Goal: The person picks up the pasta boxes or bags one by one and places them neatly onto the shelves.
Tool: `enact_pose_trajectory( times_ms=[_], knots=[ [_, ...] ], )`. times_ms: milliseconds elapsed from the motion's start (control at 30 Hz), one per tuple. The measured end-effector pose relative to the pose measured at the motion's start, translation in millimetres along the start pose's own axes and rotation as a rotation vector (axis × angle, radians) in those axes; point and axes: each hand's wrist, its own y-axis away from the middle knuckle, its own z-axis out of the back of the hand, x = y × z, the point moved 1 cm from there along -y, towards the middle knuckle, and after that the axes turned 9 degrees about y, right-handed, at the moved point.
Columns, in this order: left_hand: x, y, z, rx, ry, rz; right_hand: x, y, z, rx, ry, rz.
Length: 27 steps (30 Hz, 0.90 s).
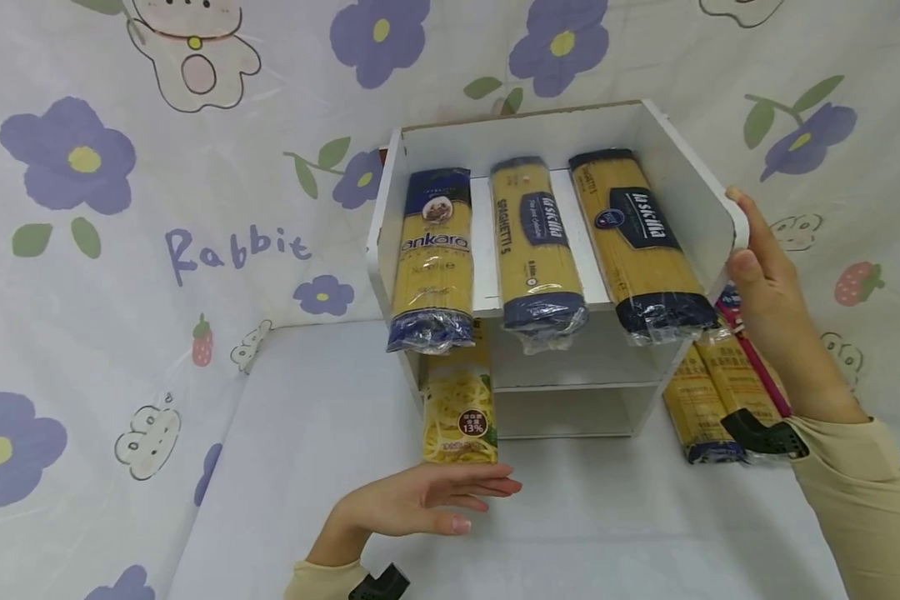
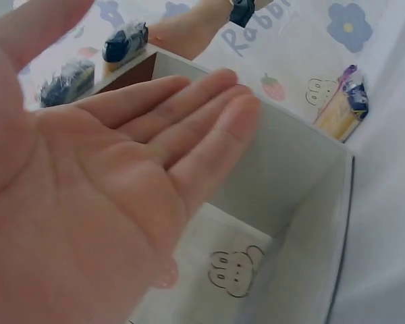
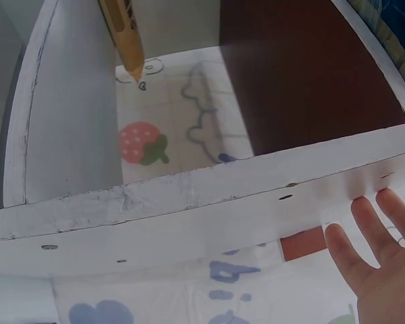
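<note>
A white shelf unit (image 1: 562, 371) holds three spaghetti packs on its top level: an Ankara pack (image 1: 435, 258) at left, a La Sicilia pack (image 1: 536, 242) in the middle and another La Sicilia pack (image 1: 641, 233) at right. Below the Ankara pack, a yellow noodle pack (image 1: 457, 400) juts out of the left side of the shelf. My left hand (image 1: 427, 500) is right at its near end, fingers straight; the left wrist view shows the palm (image 2: 108, 175) bare. My right hand (image 1: 772, 300) rests against the right side panel, its fingertips (image 3: 358, 206) on the outer face.
Several yellow pasta packs (image 1: 708, 400) lie to the right of the shelf, with a dark pink strip (image 1: 761, 371) along them. A patterned cloth (image 1: 232, 167) hangs behind. The white table surface (image 1: 570, 517) runs in front of the shelf.
</note>
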Motion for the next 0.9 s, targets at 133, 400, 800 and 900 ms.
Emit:
enact_pose_trajectory(
  times_ms=[133,400,800,900],
  knots=[
    [8.3,0.6,4.2,-0.017,0.034,-0.026,0,-0.3,0,-0.003,-0.002,0.01],
    [9.7,0.1,10.3,-0.069,0.005,-0.028,0,-1.8,0,0.001,0.005,0.015],
    [8.6,-0.5,27.5,-0.123,-0.005,-0.03,1,-1.4,-2,0.009,0.009,0.011],
    [9.0,-1.4,31.7,-0.137,-0.006,-0.028,0,-1.5,-2,0.007,0.009,0.012]
  ],
)
